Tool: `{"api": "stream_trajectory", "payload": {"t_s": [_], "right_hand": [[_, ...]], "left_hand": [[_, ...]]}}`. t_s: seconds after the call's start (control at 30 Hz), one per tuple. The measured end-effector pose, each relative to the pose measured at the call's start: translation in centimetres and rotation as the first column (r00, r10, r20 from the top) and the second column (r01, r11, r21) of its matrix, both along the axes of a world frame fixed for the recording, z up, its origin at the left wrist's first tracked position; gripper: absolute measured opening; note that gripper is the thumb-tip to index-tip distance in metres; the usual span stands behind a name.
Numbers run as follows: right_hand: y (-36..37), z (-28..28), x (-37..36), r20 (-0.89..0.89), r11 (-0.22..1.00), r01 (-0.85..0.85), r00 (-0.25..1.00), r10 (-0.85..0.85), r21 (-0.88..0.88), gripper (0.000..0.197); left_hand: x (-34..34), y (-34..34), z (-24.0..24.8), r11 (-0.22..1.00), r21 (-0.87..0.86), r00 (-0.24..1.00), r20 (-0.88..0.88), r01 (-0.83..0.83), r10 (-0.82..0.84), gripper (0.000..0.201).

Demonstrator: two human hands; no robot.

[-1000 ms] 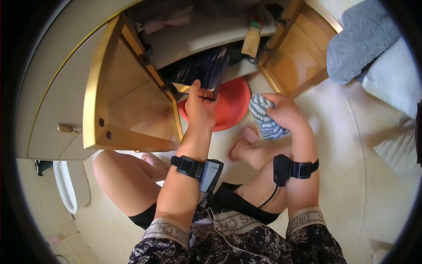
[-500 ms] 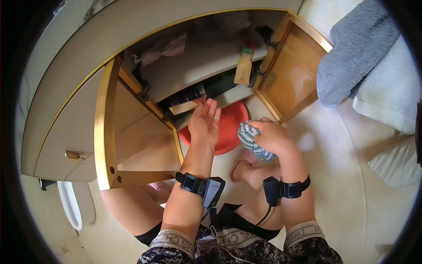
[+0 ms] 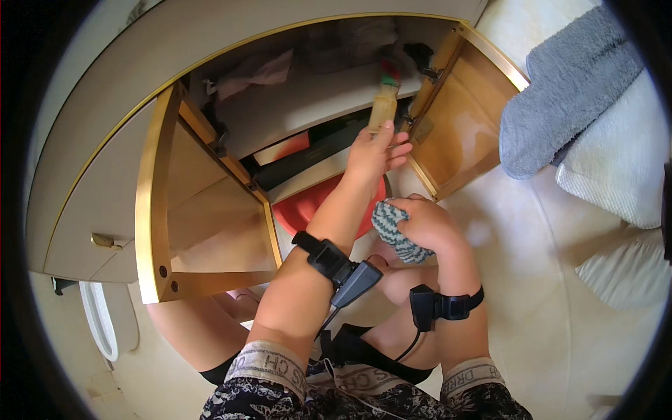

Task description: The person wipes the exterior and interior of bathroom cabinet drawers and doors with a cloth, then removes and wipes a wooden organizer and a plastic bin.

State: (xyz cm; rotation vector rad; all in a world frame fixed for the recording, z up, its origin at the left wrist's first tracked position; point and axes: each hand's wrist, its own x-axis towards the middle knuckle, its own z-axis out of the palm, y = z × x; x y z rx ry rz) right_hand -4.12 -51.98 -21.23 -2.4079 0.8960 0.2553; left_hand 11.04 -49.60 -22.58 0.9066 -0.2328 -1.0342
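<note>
My left hand (image 3: 380,152) reaches into the open cabinet, its fingers apart. Its thumb lies at the lower end of a pale yellow, bottle-shaped thing (image 3: 383,105) with a green and red top, standing at the shelf's right end. Whether they touch, I cannot tell. Closed around a bunched grey-and-white striped cloth (image 3: 392,227), my right hand (image 3: 427,222) stays low, to the right of a red basin (image 3: 297,213). My left forearm covers part of that basin, which sits on the floor before the cabinet.
Cabinet doors stand wide on both sides, the left door (image 3: 157,210) and the right door (image 3: 476,112). A pale-and-red flat box (image 3: 282,148) lies in the low compartment. Pink cloth (image 3: 255,73) rests on the shelf. Grey towelling (image 3: 560,91) and white towelling (image 3: 609,168) hang at right.
My left hand has moved right and farther in, from above the basin to the bottle-shaped thing. The pale-and-red box now shows more fully. My right hand keeps hold of the striped cloth.
</note>
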Motion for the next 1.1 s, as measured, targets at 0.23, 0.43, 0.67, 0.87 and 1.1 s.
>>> {"api": "stream_trajectory", "payload": {"t_s": [0.23,0.43,0.67,0.87,1.1], "right_hand": [[-0.2,-0.1,-0.6,-0.036,1.000,-0.005,0.999,0.004,-0.001,0.043],[-0.3,0.9,-0.2,-0.237,0.992,-0.077,0.967,0.097,0.096,0.040],[-0.1,0.3,-0.1,-0.285,0.984,-0.052,0.953,0.100,0.171,0.048],[0.2,0.4,0.3,-0.280,0.983,-0.068,0.953,0.115,0.171,0.046],[0.0,-0.2,0.8,-0.307,0.972,-0.074,0.941,0.143,0.225,0.047]], "left_hand": [[0.3,3.5,-2.9,0.994,0.022,0.994,-0.019,-0.109,0.109,0.022],[-3.1,11.1,-4.6,0.986,0.039,0.949,-0.265,-0.164,0.169,0.014],[-1.6,9.4,-4.8,0.958,0.030,0.942,-0.173,-0.286,0.287,0.013],[1.9,8.2,-7.5,0.984,-0.006,0.942,-0.292,-0.177,0.168,0.014],[1.9,6.4,-7.9,0.954,-0.052,0.883,-0.396,-0.296,0.252,0.014]]}}
